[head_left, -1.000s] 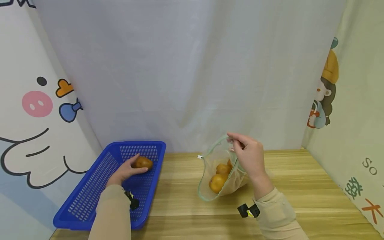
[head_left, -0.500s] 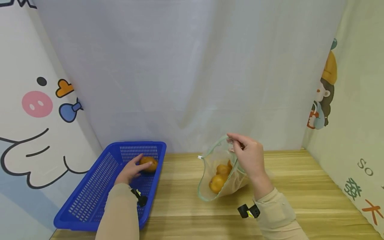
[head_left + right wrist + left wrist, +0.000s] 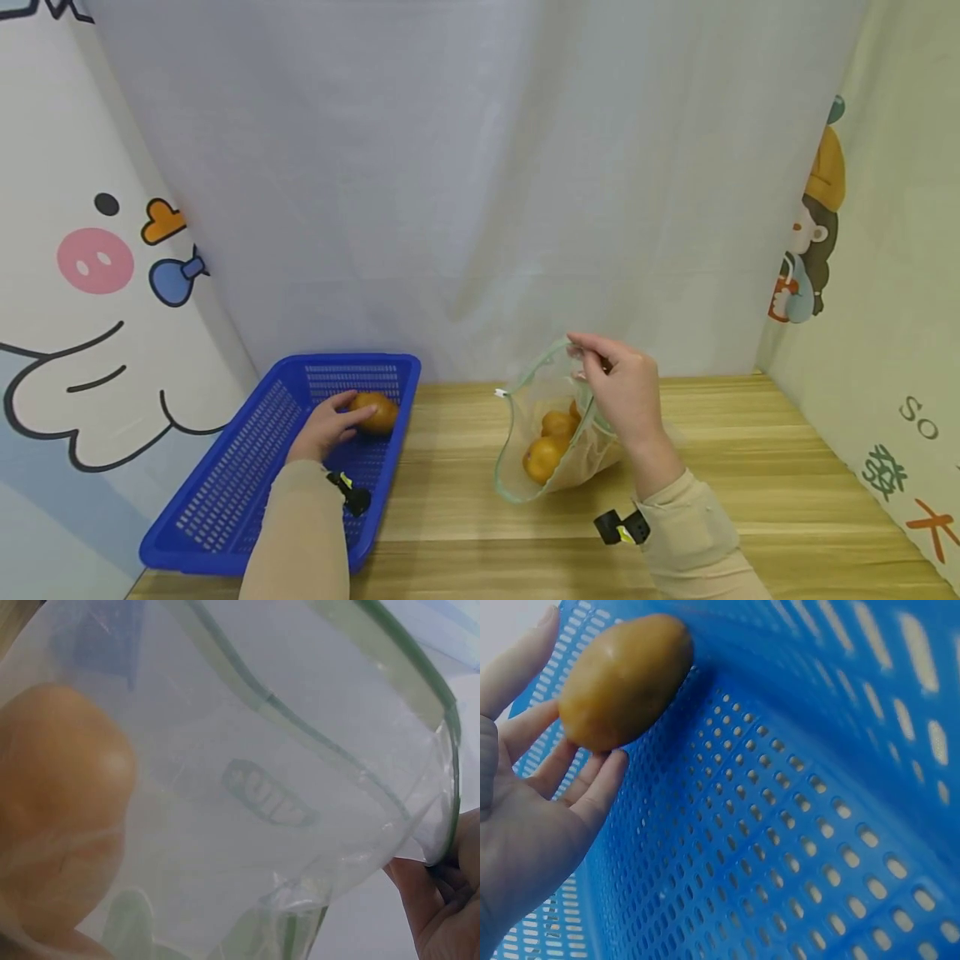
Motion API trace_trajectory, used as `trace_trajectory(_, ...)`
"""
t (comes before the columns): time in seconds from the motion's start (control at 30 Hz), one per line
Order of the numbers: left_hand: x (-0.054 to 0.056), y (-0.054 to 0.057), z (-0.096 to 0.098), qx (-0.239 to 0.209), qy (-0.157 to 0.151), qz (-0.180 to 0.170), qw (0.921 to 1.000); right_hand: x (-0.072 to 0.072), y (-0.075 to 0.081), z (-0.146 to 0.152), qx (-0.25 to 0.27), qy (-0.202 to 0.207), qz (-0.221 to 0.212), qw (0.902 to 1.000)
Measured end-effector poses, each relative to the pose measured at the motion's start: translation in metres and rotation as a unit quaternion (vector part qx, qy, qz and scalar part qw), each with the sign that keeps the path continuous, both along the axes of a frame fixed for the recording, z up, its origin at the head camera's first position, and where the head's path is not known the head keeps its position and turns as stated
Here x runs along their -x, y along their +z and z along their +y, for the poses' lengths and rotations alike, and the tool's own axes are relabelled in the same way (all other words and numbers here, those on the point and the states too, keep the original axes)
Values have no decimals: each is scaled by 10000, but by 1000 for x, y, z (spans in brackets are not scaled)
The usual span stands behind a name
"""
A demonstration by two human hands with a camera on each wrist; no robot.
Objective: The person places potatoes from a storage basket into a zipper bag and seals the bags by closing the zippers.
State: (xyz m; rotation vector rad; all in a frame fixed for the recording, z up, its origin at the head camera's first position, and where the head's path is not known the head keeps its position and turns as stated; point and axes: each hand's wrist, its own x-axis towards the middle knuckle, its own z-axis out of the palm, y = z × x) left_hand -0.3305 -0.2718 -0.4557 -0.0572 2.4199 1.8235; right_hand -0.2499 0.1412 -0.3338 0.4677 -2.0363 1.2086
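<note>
An orange [image 3: 377, 413] lies in the far right corner of a blue plastic basket [image 3: 247, 467]. My left hand [image 3: 324, 427] reaches into the basket, its spread fingers touching the near side of the orange; in the left wrist view the thumb [image 3: 526, 656] stands off the fruit [image 3: 626, 679]. To the right, my right hand [image 3: 622, 392] pinches the upper rim of a clear slider bag [image 3: 517, 487] with a pale green edge and holds its mouth wide. Several oranges [image 3: 545, 460] lie inside, partly hidden by the bag's side.
Basket and bag stand on a wooden table [image 3: 450, 533], with bare wood between them. A pale curtain [image 3: 487, 183] hangs behind. Printed cloths flank the table on the left [image 3: 82, 350] and right [image 3: 885, 333].
The left hand has shifted to the right within the basket, and the orange has moved the same way towards the right wall. The right hand and the bag have stayed in place.
</note>
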Motion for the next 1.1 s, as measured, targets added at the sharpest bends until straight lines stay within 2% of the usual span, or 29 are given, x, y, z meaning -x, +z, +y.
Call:
trace_trajectory(0.17, -1, 0, 1, 28, -90, -27, 10000, 0, 0, 1, -12, 0, -8, 10000)
trace_trajectory(0.47, -5, 2, 4, 395, -19, -642, 9972, 0, 0, 1, 34, 56, 26, 10000)
trace_trajectory(0.63, -7, -1, 3, 487, -117, -802, 9955, -1, 1, 0, 36, 43, 5, 10000)
trace_trajectory(0.77, -8, -3, 3, 322, -347, -880, 9950, -1, 1, 1, 45, 36, 7, 10000)
trace_trajectory(0.93, -6, -2, 3, 251, -585, -807, 9947, 0, 0, 1, 36, 30, -2, 10000)
trace_trajectory(1.1, -1, 12, 5, -142, -766, -413, 9961, -1, 1, 2, 87, 28, -63, 9999)
